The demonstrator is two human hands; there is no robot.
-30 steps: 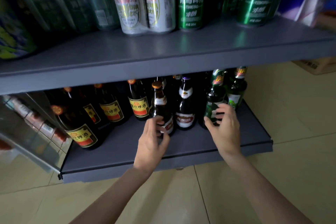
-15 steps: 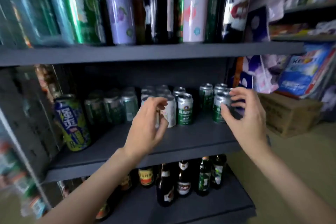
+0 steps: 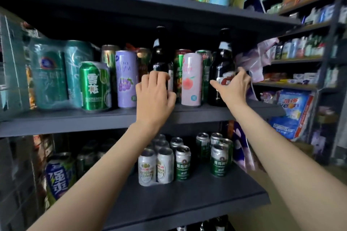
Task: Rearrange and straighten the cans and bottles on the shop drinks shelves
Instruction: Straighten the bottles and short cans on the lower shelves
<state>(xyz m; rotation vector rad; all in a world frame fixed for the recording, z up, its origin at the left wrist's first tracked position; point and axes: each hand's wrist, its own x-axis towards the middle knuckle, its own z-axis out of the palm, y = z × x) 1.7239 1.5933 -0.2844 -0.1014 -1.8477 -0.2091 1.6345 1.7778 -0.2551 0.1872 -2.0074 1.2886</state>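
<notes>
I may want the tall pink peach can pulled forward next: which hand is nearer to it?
Left, narrowly. The left hand grips the dark bottle directly beside the tall pink peach can; the right hand is on the dark bottle with the red-and-white label beyond its other side.

Green can (image 3: 94, 86): "雪花", "REFRESHING"; lower green can (image 3: 182, 163): "青島啤酒".

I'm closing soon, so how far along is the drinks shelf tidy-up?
Done: the lower shelf's cans stand upright in rows. In hand: the left hand is on one dark bottle, the right hand on another. Left: the purple can, pink can and green can stand unevenly.
</notes>
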